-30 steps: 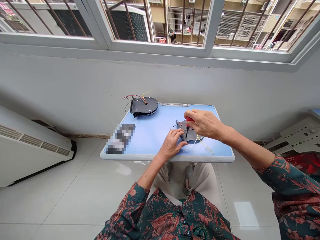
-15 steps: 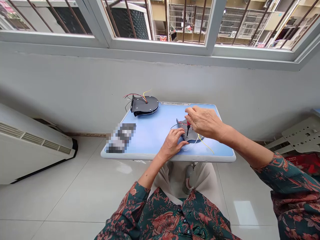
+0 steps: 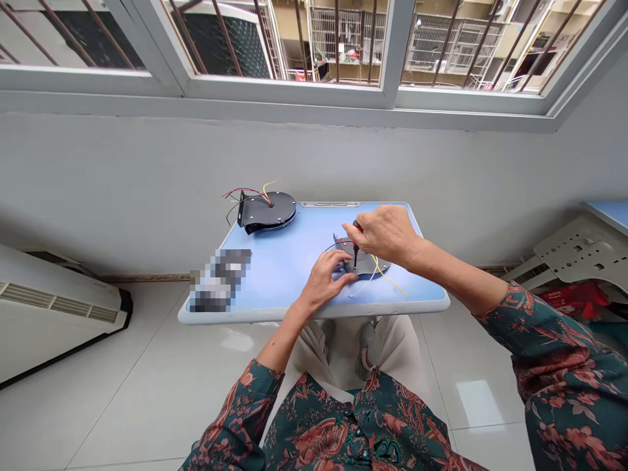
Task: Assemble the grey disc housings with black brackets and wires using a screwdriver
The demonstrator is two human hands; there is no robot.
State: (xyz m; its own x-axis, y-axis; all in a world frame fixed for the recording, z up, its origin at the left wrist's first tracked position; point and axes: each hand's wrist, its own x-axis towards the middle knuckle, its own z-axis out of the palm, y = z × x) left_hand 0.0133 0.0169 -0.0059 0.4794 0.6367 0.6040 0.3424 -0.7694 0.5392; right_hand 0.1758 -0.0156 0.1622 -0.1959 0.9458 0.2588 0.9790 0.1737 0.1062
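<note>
A screwdriver (image 3: 356,254) with a red and black handle stands nearly upright in my right hand (image 3: 385,234), which is closed around the handle. Its tip meets a screw spot near the left edge of a flat black rounded housing (image 3: 366,263) lying on the table. Yellow, white, red and black wires come out of this housing. My left hand (image 3: 326,278) grips the housing's near left edge, thumb in front and fingers over the top. A second black housing (image 3: 275,208), with an upright end bracket and loose wires, rests at the table's far left corner.
The small blue table (image 3: 275,275) has a pale rim. A pixelated dark patch (image 3: 220,281) covers something at its left. Behind are a wall and barred windows. A white appliance (image 3: 53,307) stands left, a perforated white frame (image 3: 574,252) right.
The whole view has shifted, so the table sits slightly further left. My right hand has turned a little around the screwdriver handle. The left hand keeps its hold on the housing.
</note>
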